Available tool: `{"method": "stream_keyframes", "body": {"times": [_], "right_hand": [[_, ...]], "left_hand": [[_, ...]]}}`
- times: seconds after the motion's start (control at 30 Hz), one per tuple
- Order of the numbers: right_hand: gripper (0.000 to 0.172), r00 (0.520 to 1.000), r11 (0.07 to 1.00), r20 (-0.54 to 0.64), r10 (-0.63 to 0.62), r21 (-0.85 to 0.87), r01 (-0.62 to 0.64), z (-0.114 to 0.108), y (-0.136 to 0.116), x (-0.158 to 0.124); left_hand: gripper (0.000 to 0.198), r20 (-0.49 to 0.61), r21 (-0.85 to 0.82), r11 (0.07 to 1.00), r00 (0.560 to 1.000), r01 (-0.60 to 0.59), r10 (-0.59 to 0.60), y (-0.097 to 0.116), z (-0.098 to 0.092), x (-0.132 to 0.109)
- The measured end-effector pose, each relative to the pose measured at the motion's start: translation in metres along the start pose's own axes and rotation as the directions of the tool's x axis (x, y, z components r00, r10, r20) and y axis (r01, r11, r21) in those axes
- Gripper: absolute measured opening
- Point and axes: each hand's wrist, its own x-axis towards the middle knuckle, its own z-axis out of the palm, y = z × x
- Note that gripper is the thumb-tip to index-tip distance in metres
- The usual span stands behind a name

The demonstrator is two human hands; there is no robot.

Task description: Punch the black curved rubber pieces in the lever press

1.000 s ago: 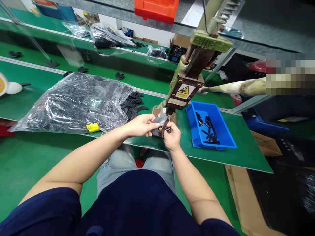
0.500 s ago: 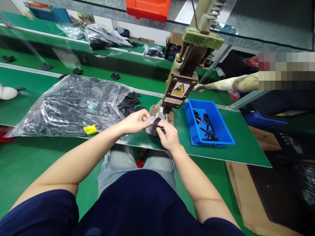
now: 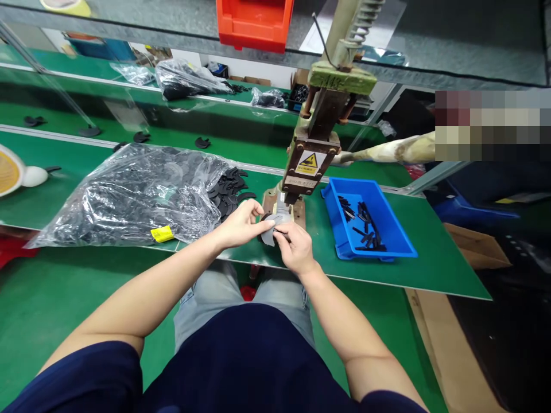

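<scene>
My left hand (image 3: 241,222) pinches the left side of a small curved dark plastic part (image 3: 268,236), thumb along its upper face. From the other side my right hand (image 3: 296,245) has its thumb and fingers closed at the part's right edge, where a thin black edge shows. The part's face looks grey, with a black rim at its left. Both hands are just in front of the base of a hand press (image 3: 310,163), whose ram stands above the grey fixture (image 3: 284,211). Fingers hide some of the part.
To the left lies a clear plastic bag (image 3: 142,195) full of black curved pieces (image 3: 228,189), some spilling out. A blue bin (image 3: 398,241) with thin black strips stands right of the press. The press lever (image 3: 396,150) reaches right. An orange bin (image 3: 256,26) sits on the shelf above.
The curved part has turned between my fingers: its black band stood upright across the front, and now a grey face shows. Both hands stay close to the press base. The view has shifted slightly.
</scene>
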Motion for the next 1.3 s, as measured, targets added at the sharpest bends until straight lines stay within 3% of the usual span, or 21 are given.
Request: {"method": "stream_keyframes", "body": {"times": [0.13, 0.2, 0.33, 0.47, 0.63, 0.77, 0.83, 0.9, 0.97, 1.03, 1.13, 1.2, 1.3], "right_hand": [[0.018, 0.999, 1.0, -0.029, 0.028, 0.015, -0.027, -0.003, 0.005, 0.002], [0.026, 0.998, 0.999, -0.048, 0.048, 0.009, -0.048, -0.008, 0.009, 0.001], [0.034, 0.99, 0.996, -0.115, 0.084, 0.001, -0.085, -0.029, 0.015, -0.014], [0.032, 0.988, 0.993, -0.103, 0.119, -0.004, -0.12, -0.057, 0.017, -0.039], [0.029, 0.986, 0.986, -0.071, 0.149, -0.064, -0.154, -0.096, 0.018, -0.06], [0.021, 0.968, 0.964, -0.166, 0.187, -0.159, -0.213, -0.139, 0.035, -0.061], [0.023, 0.95, 0.927, -0.186, 0.249, -0.238, -0.29, -0.166, 0.053, -0.054], [0.034, 0.917, 0.836, -0.13, 0.378, -0.378, -0.398, -0.191, 0.076, -0.042], [0.045, 0.828, 0.666, -0.005, 0.561, -0.591, -0.455, -0.212, 0.1, -0.025], [0.055, 0.758, 0.587, 0.066, 0.649, -0.678, -0.444, -0.223, 0.119, -0.006], [0.068, 0.659, 0.504, 0.129, 0.741, -0.754, -0.42, -0.222, 0.132, 0.017], [0.062, 0.609, 0.453, 0.141, 0.781, -0.798, -0.396, -0.213, 0.131, 0.026], [0.049, 0.596, 0.396, 0.121, 0.794, -0.846, -0.356, -0.196, 0.12, 0.031]], "left_hand": [[0.058, 0.238, -0.249, 0.95, 0.963, 0.188, -0.128, -0.005, -0.001, 0.007], [0.057, 0.262, -0.263, 0.941, 0.954, 0.215, -0.145, -0.013, -0.006, 0.02], [0.043, 0.036, -0.203, 0.936, 0.958, 0.287, -0.286, -0.032, -0.021, 0.066], [0.031, -0.152, -0.24, 0.865, 0.863, 0.441, -0.482, -0.037, -0.029, 0.136], [0.022, -0.272, -0.293, 0.889, 0.86, 0.353, -0.432, -0.02, -0.039, 0.226], [0.015, -0.366, -0.291, 0.91, 0.844, 0.296, -0.392, -0.02, -0.047, 0.255], [0.016, -0.388, -0.268, 0.923, 0.846, 0.276, -0.365, -0.025, -0.047, 0.249], [0.019, -0.4, -0.242, 0.942, 0.861, 0.231, -0.314, -0.028, -0.045, 0.23], [0.025, -0.406, -0.223, 0.959, 0.878, 0.174, -0.253, -0.029, -0.04, 0.201], [0.038, -0.404, -0.168, 0.981, 0.902, 0.093, -0.154, -0.032, -0.03, 0.163], [0.056, -0.362, 0.072, 0.996, 0.928, -0.061, 0.083, -0.046, -0.005, 0.097], [0.052, -0.33, 0.207, 0.969, 0.922, -0.137, 0.201, -0.061, 0.016, 0.055], [0.034, -0.345, 0.273, 0.927, 0.874, -0.256, 0.343, -0.084, 0.042, 0.007]]}}
